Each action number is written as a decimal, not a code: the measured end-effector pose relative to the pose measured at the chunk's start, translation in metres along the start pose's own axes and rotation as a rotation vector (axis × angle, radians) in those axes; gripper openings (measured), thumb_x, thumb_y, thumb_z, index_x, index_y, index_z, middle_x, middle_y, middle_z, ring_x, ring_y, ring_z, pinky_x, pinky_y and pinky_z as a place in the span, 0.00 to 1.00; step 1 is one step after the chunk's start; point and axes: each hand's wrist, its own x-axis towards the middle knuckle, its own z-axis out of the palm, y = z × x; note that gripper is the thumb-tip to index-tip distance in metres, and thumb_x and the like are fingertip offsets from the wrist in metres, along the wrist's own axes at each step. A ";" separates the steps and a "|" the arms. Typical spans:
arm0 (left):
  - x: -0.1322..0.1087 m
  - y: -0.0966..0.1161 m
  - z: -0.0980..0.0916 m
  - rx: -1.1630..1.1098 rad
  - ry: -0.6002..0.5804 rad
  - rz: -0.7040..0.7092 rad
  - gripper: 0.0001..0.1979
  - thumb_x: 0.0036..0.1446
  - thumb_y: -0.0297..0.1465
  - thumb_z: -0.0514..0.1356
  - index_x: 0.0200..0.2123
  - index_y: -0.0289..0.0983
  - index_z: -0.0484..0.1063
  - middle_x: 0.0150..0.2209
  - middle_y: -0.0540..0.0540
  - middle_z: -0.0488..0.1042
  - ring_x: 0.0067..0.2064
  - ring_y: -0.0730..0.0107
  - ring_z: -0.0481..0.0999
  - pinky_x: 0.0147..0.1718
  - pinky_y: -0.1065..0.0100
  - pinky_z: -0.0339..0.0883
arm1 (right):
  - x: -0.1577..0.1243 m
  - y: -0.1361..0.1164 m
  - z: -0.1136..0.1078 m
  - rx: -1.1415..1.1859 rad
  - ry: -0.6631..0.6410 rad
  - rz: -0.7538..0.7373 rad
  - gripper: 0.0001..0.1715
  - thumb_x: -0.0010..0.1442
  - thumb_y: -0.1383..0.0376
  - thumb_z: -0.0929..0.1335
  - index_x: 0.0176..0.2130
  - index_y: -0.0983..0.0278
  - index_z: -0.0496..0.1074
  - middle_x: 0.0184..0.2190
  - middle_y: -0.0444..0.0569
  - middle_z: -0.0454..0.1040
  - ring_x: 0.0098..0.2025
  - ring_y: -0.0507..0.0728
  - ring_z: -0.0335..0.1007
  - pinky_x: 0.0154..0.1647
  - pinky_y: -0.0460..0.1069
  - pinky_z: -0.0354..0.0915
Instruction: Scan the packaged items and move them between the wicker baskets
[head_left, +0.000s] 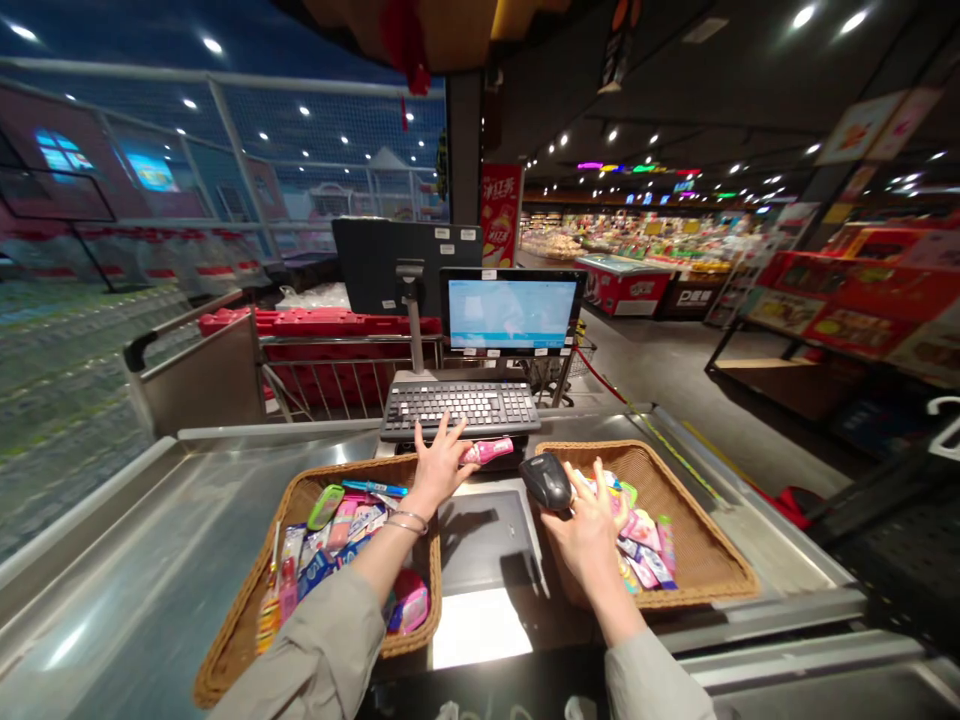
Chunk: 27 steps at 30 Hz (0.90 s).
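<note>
My left hand (437, 468) reaches over the near edge of a black keyboard (461, 403). A small pink bottle-shaped item (491, 451) is held on its thumb side, while other fingers extend over the keys; whether they touch is unclear. My right hand (589, 530) grips a black barcode scanner (546, 481), its head pointing left, above the left part of the right wicker basket (712, 540). Colourful small packets (645, 550) lie in that basket, partly hidden by the hand. Under my left forearm, the left wicker basket (244, 600) contains several packaged goods (330, 545).
A lit monitor (511, 312) stands behind the keyboard, beside a second screen seen from its back (390, 265). Between the baskets a grey flat panel (480, 545) is set in the metal counter (180, 540). Shopping carts (337, 380) stand beyond; store shelves fill the right background.
</note>
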 end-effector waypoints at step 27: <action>0.034 0.057 0.033 -0.086 -0.037 0.147 0.14 0.55 0.40 0.65 0.43 0.43 0.76 0.63 0.42 0.66 0.69 0.44 0.52 0.62 0.28 0.28 | -0.016 0.066 -0.035 -0.164 0.111 0.230 0.21 0.58 0.50 0.63 0.38 0.59 0.79 0.54 0.51 0.74 0.67 0.68 0.47 0.62 0.68 0.36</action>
